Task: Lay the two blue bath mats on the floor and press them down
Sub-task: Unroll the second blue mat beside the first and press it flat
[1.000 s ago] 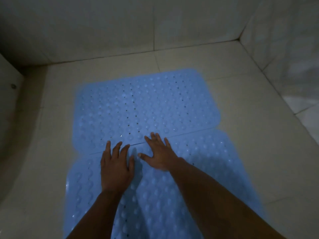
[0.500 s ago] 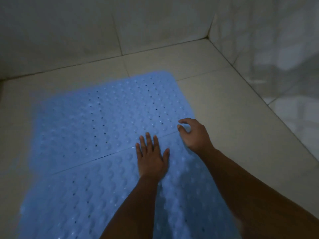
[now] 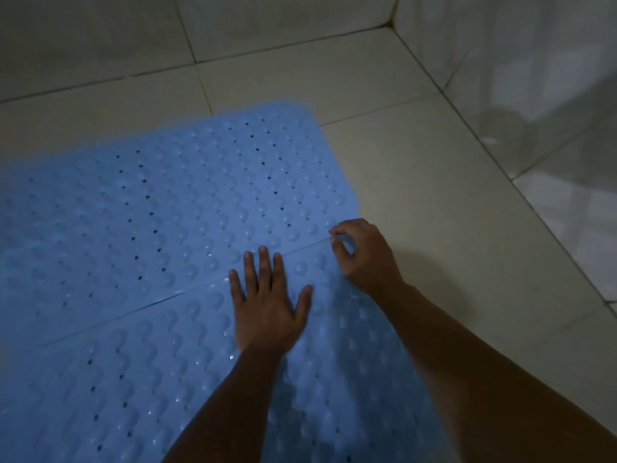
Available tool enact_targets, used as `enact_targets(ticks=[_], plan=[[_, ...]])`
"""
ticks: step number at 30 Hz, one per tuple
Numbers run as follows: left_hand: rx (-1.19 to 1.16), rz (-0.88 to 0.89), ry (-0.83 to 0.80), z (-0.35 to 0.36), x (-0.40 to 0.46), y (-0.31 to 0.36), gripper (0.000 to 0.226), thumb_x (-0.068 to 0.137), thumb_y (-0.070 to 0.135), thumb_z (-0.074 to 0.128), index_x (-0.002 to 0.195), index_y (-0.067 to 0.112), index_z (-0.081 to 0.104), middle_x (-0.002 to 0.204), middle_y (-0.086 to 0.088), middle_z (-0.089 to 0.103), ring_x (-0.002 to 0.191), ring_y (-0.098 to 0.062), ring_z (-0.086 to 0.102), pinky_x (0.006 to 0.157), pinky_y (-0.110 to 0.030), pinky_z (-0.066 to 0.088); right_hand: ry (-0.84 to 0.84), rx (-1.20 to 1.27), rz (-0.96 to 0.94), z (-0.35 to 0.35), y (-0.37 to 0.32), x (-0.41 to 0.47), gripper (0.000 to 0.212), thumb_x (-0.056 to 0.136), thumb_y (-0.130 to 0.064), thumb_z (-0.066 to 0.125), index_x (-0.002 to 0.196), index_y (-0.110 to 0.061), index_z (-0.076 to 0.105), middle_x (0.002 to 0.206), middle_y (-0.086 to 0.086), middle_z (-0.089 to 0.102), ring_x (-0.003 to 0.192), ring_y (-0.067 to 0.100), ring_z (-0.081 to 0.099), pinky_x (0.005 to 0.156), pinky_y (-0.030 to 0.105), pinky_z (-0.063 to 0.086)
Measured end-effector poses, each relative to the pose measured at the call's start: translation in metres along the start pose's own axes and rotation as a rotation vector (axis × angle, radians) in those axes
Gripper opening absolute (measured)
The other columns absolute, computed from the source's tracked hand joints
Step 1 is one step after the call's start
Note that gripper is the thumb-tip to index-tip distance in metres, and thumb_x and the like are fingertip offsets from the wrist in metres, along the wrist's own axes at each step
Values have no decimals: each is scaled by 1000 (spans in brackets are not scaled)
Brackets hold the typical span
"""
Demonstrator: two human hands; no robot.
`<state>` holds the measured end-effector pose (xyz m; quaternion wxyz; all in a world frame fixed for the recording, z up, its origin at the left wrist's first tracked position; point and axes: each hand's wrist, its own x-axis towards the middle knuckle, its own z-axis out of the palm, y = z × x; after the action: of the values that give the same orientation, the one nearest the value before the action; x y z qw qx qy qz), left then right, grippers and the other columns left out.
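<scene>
Two blue bumpy bath mats with small holes lie side by side on the tiled floor. The far mat (image 3: 187,208) stretches toward the back wall; the near mat (image 3: 133,379) runs under my arms. Their edges meet along a seam. My left hand (image 3: 267,305) lies flat, fingers spread, on the near mat just below the seam. My right hand (image 3: 364,255) is curled at the right end of the seam, fingertips pinching the near mat's far right corner, which is lifted slightly.
Pale floor tiles (image 3: 434,202) extend to the right of the mats. A tiled back wall (image 3: 233,25) and a glossy tiled right wall (image 3: 534,78) meet in a corner at the upper right.
The view has swung right. Both hands slid right along the seam. My right hand went from flat to curled, now pinching the near mat's corner.
</scene>
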<state>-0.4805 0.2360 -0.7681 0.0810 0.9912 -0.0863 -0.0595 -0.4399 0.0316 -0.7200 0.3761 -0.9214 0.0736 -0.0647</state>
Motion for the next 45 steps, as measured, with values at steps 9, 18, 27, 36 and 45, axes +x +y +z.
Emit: enact_targets(ticks=[9, 18, 27, 36, 45], plan=[[16, 2, -47, -4, -1, 0, 93, 99, 76, 13, 165, 12, 0, 173, -8, -10, 158, -25, -21, 128, -56, -4, -2, 24, -34, 7, 3, -13, 19, 89, -29, 60, 100, -20, 73, 106, 0, 70, 104, 23, 65, 97, 41, 50], [-123, 12, -281, -59, 22, -9, 100, 84, 72, 1, 165, 16, 16, 174, -7, 4, 160, -31, -8, 129, -51, 1, -401, -318, 125, -35, -49, -3, 38, 97, -56, 51, 125, -32, 60, 128, 3, 59, 123, 29, 58, 104, 46, 46], [-47, 28, -119, -78, 6, -5, 69, 99, 47, 21, 161, 20, 31, 168, -3, 30, 160, -29, 8, 128, -50, 14, -338, -554, -94, 66, -30, -34, 91, 91, -67, 13, 162, -11, 13, 170, 18, 5, 158, 34, -3, 125, 60, 4], [-68, -72, 109, -52, 29, -39, 62, 100, 41, 26, 147, 14, 56, 150, -10, 56, 150, -36, 37, 114, -54, 42, -203, -599, -134, 84, -21, -40, 88, 97, -69, 28, 161, -9, 20, 170, 16, 4, 159, 29, 0, 125, 58, 8], [-108, -56, 117, -44, 34, -44, 58, 102, 40, 31, 148, 14, 55, 153, -11, 53, 152, -36, 34, 114, -56, 42, -173, -608, -143, 84, -18, -40, 87, 98, -70, 24, 162, -10, 18, 171, 14, 1, 159, 27, -3, 125, 57, 9]])
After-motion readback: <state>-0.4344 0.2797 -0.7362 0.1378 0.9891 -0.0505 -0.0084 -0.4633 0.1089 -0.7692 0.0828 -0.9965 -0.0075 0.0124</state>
